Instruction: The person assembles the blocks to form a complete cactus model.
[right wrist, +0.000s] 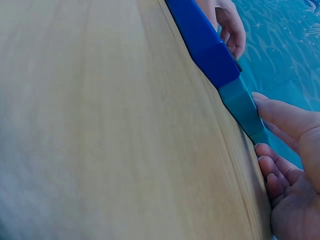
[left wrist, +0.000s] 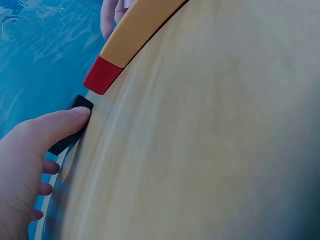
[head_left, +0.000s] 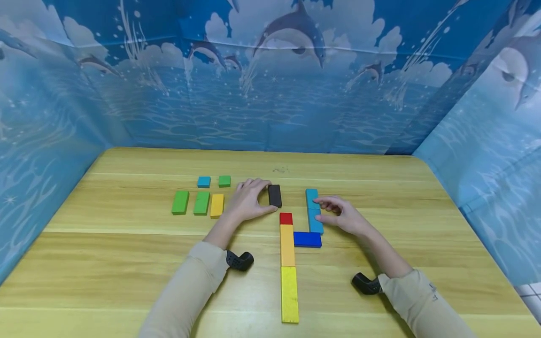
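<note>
My left hand (head_left: pixel 249 201) spans a small black block (head_left: pixel 274 195), thumb at its near end and fingers at its far end. In the left wrist view, the thumb presses on the black block (left wrist: pixel 75 120). My right hand (head_left: pixel 343 215) is beside two light blue blocks (head_left: pixel 312 199) laid end to end, with its thumb and index fingertips right at their right side. A dark blue block (head_left: pixel 307 239) lies crosswise at their near end. It meets a column made of a red block (head_left: pixel 286 218), an orange block (head_left: pixel 287 245) and a long yellow block (head_left: pixel 289 294).
Left of my left hand lie two green blocks (head_left: pixel 180 203) and a yellow-orange block (head_left: pixel 217 205). Behind them are a small blue block (head_left: pixel 204 182) and a small green block (head_left: pixel 224 181). A dolphin-print curtain (head_left: pixel 270 117) borders the wooden table (head_left: pixel 105 263).
</note>
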Demonstrator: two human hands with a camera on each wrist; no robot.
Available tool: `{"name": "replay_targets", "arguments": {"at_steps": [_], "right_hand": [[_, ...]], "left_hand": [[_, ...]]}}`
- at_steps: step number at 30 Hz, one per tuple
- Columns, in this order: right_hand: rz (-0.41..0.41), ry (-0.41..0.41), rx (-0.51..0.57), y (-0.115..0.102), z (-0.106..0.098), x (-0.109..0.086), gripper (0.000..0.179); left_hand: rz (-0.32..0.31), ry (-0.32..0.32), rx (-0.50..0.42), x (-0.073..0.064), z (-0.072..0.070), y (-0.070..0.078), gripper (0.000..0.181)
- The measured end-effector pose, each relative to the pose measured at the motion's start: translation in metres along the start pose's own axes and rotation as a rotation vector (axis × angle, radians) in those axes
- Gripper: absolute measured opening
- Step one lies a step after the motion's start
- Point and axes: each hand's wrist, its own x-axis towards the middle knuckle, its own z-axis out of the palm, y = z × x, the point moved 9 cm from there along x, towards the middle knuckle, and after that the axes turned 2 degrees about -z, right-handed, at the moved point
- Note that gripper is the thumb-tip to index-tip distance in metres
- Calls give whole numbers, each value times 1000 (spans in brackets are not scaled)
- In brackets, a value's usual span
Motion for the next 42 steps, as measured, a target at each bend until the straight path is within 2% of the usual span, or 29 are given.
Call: {"name": "replay_targets", "arguments": {"at_steps": [10, 17, 25, 42], "right_hand": [[0, 5, -8, 2, -1, -2, 45], [13, 1, -11, 5, 0, -2, 45], [17, 3, -4, 4, 0, -1, 45], [-6, -2, -6, 0, -1, 1, 44]], "left_hand": [[30, -23, -44, 8, 9, 12, 72], [11, -30, -104, 8, 15, 9, 70], [5, -13, -162, 8, 14, 6, 51], [29, -33, -187, 6, 12, 9, 52]]}}
